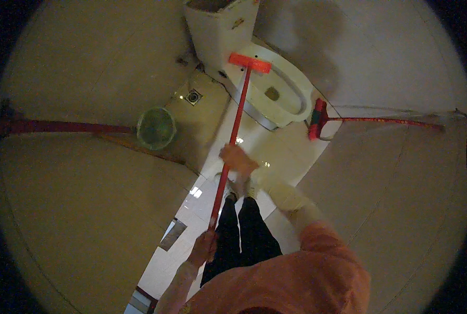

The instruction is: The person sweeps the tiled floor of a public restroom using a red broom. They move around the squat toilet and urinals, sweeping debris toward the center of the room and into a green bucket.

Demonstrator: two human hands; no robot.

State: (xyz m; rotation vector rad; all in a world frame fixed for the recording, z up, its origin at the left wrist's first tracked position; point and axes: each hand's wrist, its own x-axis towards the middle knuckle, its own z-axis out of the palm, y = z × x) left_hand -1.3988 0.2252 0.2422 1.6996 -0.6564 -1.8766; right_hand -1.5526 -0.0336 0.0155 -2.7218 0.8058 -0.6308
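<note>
A long red pole (235, 129) runs up from my hands to an orange-red crosswise head (250, 62), which appears over the rear of a white toilet bowl (306, 92). Whether the head touches the toilet cannot be told. My left hand (204, 245) grips the lower end of the pole. Higher up, my right hand (237, 157) is closed around the middle of the pole, somewhat blurred. My shoes show beneath it on the tiled floor.
A toilet tank (221, 35) stands behind the bowl. Left are a floor drain (193, 97) and a round greenish basin or bucket (156, 128). A red-handled broom (382, 119) lies or leans at right. Tiled walls flank the narrow floor.
</note>
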